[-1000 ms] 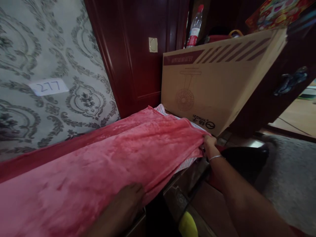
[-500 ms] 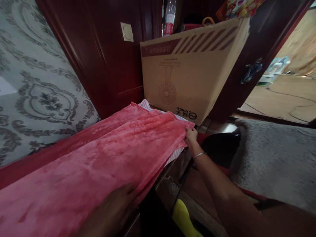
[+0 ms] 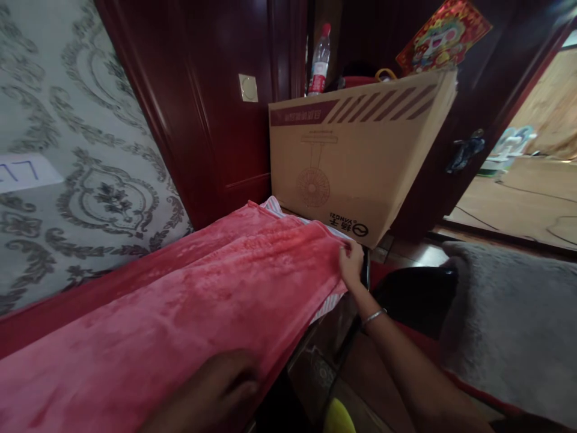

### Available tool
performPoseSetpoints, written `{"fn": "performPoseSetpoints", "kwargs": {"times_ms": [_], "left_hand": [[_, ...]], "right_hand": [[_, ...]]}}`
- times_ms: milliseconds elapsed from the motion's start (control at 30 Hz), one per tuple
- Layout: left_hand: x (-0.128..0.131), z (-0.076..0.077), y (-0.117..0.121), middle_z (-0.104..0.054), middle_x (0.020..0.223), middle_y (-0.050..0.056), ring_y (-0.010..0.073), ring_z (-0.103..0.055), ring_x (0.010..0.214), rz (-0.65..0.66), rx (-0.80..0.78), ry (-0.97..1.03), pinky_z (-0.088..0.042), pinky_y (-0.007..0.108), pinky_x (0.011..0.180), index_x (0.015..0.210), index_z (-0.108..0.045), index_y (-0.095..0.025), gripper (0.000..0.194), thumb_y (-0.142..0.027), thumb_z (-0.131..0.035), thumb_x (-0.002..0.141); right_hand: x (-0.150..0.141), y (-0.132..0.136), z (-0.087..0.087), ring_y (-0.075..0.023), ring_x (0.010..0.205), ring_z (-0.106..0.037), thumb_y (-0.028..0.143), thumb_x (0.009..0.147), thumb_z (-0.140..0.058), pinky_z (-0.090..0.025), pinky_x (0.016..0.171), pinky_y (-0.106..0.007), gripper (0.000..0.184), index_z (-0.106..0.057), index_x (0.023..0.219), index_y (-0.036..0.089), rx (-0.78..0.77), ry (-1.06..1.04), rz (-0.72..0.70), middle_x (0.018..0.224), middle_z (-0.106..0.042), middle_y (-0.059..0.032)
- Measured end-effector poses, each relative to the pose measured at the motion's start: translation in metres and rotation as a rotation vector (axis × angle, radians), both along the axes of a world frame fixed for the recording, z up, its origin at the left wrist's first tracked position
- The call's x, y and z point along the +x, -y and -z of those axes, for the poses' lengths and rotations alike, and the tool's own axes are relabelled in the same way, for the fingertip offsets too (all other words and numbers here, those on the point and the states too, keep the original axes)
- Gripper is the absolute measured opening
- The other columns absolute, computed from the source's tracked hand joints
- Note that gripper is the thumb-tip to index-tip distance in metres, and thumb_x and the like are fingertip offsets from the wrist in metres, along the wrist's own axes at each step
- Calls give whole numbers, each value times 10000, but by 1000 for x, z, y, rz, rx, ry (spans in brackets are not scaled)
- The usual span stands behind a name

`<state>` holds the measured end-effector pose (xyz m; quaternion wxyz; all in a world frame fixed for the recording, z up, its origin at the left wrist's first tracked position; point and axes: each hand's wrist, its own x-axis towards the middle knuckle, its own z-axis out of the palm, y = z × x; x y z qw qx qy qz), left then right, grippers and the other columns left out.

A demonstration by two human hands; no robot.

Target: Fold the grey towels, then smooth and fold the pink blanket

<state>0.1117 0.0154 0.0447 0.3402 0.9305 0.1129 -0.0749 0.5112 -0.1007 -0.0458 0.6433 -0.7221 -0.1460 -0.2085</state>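
Note:
A pink plush blanket [image 3: 189, 300] lies folded in layers along a long, narrow surface. At its far right corner my right hand [image 3: 354, 264], a silver bangle on the wrist, pinches the edge between thumb and fingers. My left hand [image 3: 220, 382] is low over the near edge, blurred, its fingers half curled and apart from the thumb with no cloth visible between them. Striped cloth [image 3: 328, 305] shows from under the blanket by my right wrist and at the far end.
Beyond the far end stands a large cardboard box [image 3: 356, 162] with a fan drawing, a plastic bottle [image 3: 319, 66] behind it. Patterned wallpaper [image 3: 103, 198] borders the left side. Grey plush fabric [image 3: 518, 319] is on the right. Something yellow [image 3: 338, 418] shows below.
The view has shifted, so the scene sits slightly lower. My left hand has come away from the blanket's near edge, its thumb and fingers parting. My right hand stays at the far corner.

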Motion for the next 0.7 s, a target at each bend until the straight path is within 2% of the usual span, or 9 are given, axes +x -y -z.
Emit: {"fn": "performPoseSetpoints", "kwargs": {"times_ms": [100,167,233,333,467,600,700], "left_hand": [[26,2,-17,-658,803,15,147,-558,740,-53,-1,82,-432,252,683,754,-597,-186,247,-305,-440,903],[44,3,-31,-630,768,15,144,-530,712,-69,20,155,-413,259,674,717,-559,-185,234,-293,-435,883],[61,0,-45,-614,741,8,141,-518,693,-66,37,197,-407,261,670,698,-544,-188,217,-277,-436,864],[90,-10,-69,-609,709,2,139,-515,672,-62,93,235,-410,260,663,678,-549,-190,218,-259,-434,851],[147,-22,-105,-651,711,6,144,-556,688,-56,205,271,-441,260,689,694,-607,-187,192,-196,-464,822],[221,-21,-141,-736,898,58,174,-641,836,-154,325,352,-481,287,817,815,-703,-173,233,-99,-482,814],[274,-16,-160,-745,1029,97,195,-656,970,-264,445,300,-472,293,916,900,-739,-155,262,-102,-487,853]], "right_hand": [[-8,-43,-24,-229,917,-596,295,800,-460,-480,875,-362,256,-649,924,174,-84,40,-234,978,-676,-92],[-6,-71,-36,-222,856,-598,275,803,-468,-479,822,-336,204,-644,844,179,-148,8,-297,905,-681,-79],[-1,-91,-41,-216,799,-590,251,801,-469,-469,779,-319,178,-631,781,181,-185,-30,-297,836,-672,-71],[8,-104,-33,-210,738,-572,237,822,-452,-445,725,-301,200,-625,741,182,-225,-92,-252,763,-651,-66],[10,-105,-8,-196,691,-563,258,855,-482,-406,659,-274,206,-651,758,192,-288,-141,-239,748,-657,-55],[12,-106,5,-191,710,-588,254,862,-512,-378,626,-256,174,-676,814,218,-346,-136,-245,788,-679,-38],[16,-107,6,-193,707,-596,268,869,-524,-352,598,-257,166,-685,848,233,-412,-144,-237,792,-689,-27]]}}
